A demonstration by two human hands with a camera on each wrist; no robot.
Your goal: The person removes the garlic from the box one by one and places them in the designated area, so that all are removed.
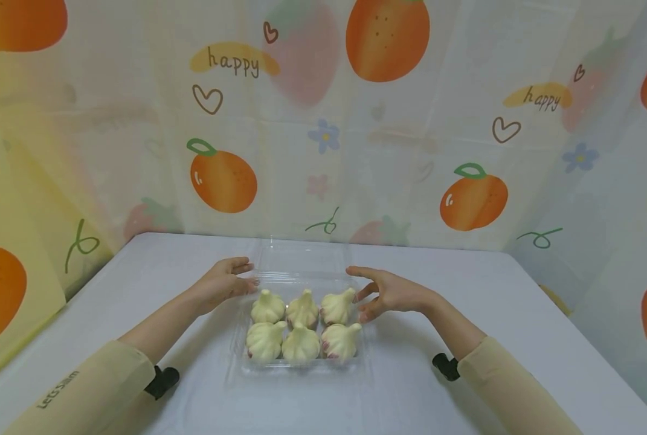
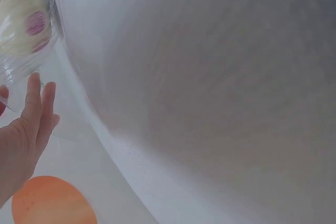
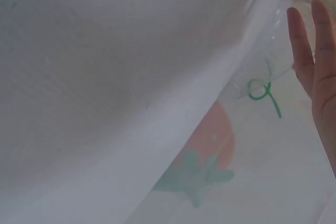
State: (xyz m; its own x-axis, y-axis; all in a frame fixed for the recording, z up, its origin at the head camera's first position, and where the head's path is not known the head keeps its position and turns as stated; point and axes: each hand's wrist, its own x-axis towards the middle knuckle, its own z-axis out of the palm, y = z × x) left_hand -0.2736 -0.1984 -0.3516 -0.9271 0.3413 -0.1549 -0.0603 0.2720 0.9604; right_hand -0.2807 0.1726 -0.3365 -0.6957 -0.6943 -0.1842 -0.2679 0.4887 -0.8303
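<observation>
A clear plastic clamshell box [image 1: 271, 364] stands on the table, its transparent lid [image 1: 304, 257] folded back toward the far side. Two rows of whitish garlic bulbs [image 1: 300, 344] with purple patches fill it. At the box's left rear corner is my left hand [image 1: 222, 284], fingers extended, fingertips right at the edge. My right hand [image 1: 391, 293] is at the opposite side with fingers spread along the rim. Straight fingers of the left hand [image 2: 23, 140] show beside the plastic in the left wrist view. In the right wrist view, the right hand [image 3: 321, 61] has two long straight fingers near a bulb.
A white cloth covers the table [image 1: 443, 386]. Behind its far edge hangs a printed curtain [image 1: 377, 175] with oranges, hearts and strawberries, which continues round both sides. Black wrist cameras [image 1: 162, 382] sit at the cuffs of the beige sleeves [image 1: 84, 393].
</observation>
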